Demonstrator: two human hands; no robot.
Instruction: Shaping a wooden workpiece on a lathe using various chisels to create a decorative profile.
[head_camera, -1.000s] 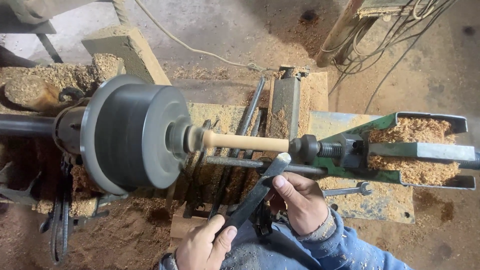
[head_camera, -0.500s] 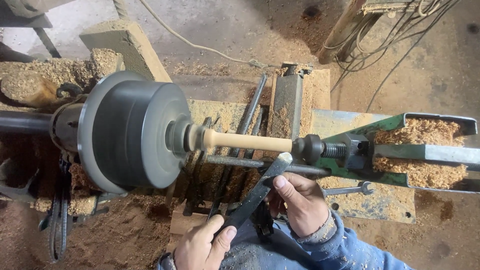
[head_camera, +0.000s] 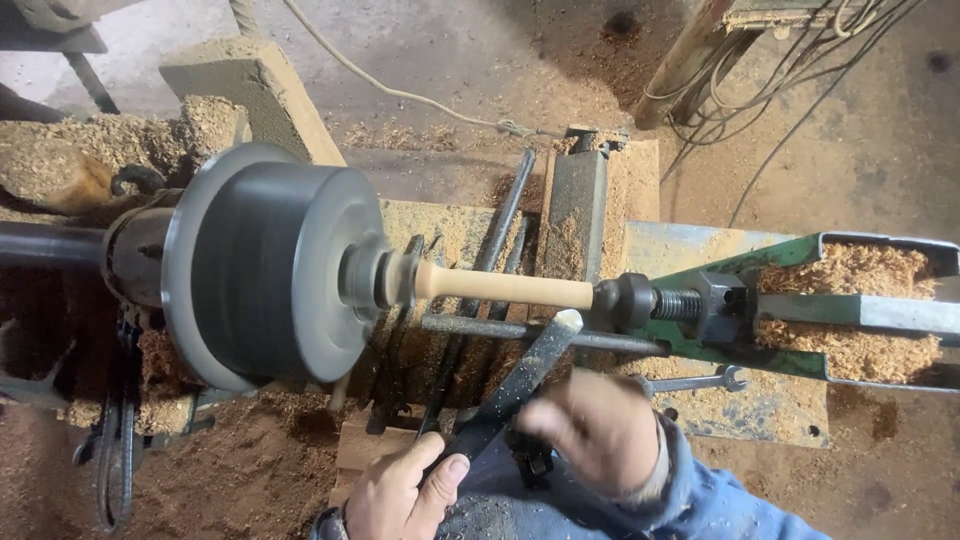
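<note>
Right hand (head_camera: 590, 430) shifted, now blurred above long flat dark steel turning chisel (head_camera: 520, 385); its grip cannot be told. Left hand (head_camera: 400, 495) clamped on chisel handle end. Chisel tip laid on grey steel tool-rest bar (head_camera: 530, 330), just below pale turned wooden spindle (head_camera: 505, 288), held between grey chuck (head_camera: 270, 270) and tailstock centre (head_camera: 625, 300). Chisel judged stiff, heavy, best gripped low on handle. Spindle light, slender, breakable. Counted: one chisel, one spindle, two hands.
</note>
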